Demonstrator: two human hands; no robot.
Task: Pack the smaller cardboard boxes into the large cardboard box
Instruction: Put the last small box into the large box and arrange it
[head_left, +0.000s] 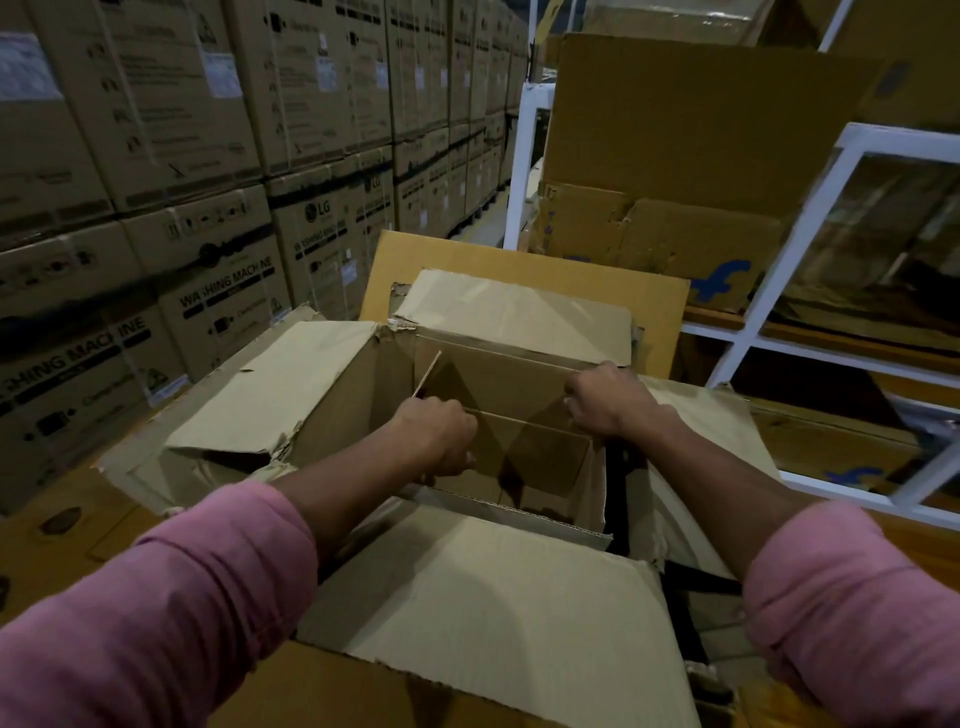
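The large cardboard box (270, 395) stands open in front of me, its four flaps spread outward. Inside its opening sits a smaller cardboard box (524, 441), its flat brown top just below the rim. My left hand (441, 439) is closed on the smaller box's left edge. My right hand (605, 400) grips its right edge, close to the large box's right wall. Both forearms reach down into the opening from pink rolled sleeves. The bottom of the large box is hidden.
Stacked washing-machine cartons (208, 291) form a wall on the left. A white metal rack (810, 218) with cartons and flat cardboard stands on the right. An upright yellow-brown cardboard sheet (665, 306) leans behind the large box. A narrow aisle runs back between them.
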